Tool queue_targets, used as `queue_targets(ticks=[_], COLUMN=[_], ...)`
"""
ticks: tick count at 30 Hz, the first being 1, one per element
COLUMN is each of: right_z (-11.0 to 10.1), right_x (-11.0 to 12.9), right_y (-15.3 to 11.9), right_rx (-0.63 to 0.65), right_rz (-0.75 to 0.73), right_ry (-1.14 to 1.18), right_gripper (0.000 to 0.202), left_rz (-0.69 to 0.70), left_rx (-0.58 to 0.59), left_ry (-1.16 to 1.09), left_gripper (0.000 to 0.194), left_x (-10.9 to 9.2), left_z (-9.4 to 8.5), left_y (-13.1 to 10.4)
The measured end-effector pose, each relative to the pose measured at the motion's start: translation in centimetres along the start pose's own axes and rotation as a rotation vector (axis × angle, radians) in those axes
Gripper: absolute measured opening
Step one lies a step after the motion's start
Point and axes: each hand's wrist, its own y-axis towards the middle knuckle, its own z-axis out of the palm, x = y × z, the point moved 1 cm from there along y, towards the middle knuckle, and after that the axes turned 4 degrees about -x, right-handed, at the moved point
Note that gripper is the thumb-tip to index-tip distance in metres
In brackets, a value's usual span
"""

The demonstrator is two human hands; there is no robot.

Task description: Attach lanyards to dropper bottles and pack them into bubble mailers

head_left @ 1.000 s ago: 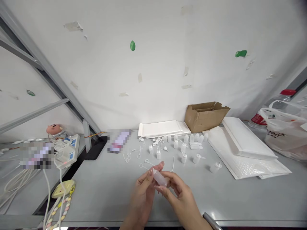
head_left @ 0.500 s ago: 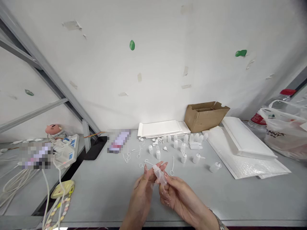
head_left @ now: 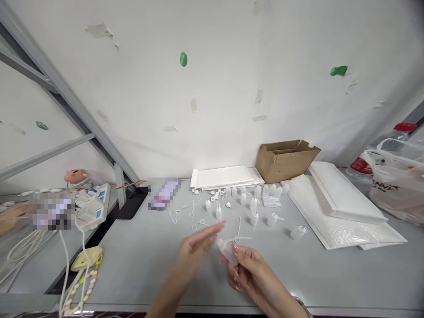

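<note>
My right hand (head_left: 247, 269) grips a small translucent bottle (head_left: 228, 253), tilted with its neck up and left. A thin white strap sticks out from the neck to the right. My left hand (head_left: 197, 249), blurred, is just left of the neck with fingers stretched out and nothing visible in it. Beyond my hands on the grey table (head_left: 139, 265) stand several small white bottles, some with straps, such as a capped bottle (head_left: 218, 213). Loose ring straps (head_left: 191, 212) and white nozzle caps (head_left: 217, 194) lie to their left and behind.
At the back are flat white mailers (head_left: 221, 177) and an open cardboard box (head_left: 286, 164). Padded envelopes (head_left: 351, 194) and a plastic bag (head_left: 397, 185) lie right. Left are a phone (head_left: 164, 194), cables, a power strip (head_left: 96, 210) and another person's hand (head_left: 11, 219).
My left hand has moved left, off the bottle, and its fingers have straightened. The bottle has shifted slightly right and down, its strap now showing. Another person's hand has appeared at far left.
</note>
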Motion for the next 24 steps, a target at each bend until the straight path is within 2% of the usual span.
queue_targets(ticks=[2,4,5,8,11,19,24], right_z=[-0.2,-0.4,-0.5,-1.0,-1.5,-2.0,-1.8], right_x=[0.4,0.6,0.5,0.0,-0.5,-0.4,-0.3], right_y=[-0.3,-0.5,-0.5,-0.3,-0.2,-0.3,-0.3], right_rx=[-0.024,-0.051,-0.061,-0.064,-0.047,-0.114,-0.151], right_rz=[-0.025,-0.049,-0.059,-0.079,-0.093,-0.102,-0.106], right_ry=[-0.083,-0.158,-0.185,-0.245,-0.288,-0.330,-0.311], right_gripper=[0.039,0.041,0.041,0.042,0.043,0.042,0.039], left_rz=[0.088,0.225,0.245,0.283,0.321,0.345,0.326], left_rx=[-0.113,-0.274,-0.309,-0.370,-0.395,-0.383,-0.406], left_ry=[0.174,0.572,0.649,0.766,0.833,0.852,0.751], left_gripper=[0.039,0.035,0.032,0.026,0.023,0.008,0.008], left_x=[0.1,0.6,1.0,2.8,4.1,4.8,3.7], left_z=[-2.0,-3.7,-4.4,-5.7,-6.3,-6.6,-7.0], left_y=[2.5,5.7,7.3,11.4,13.8,15.0,13.6])
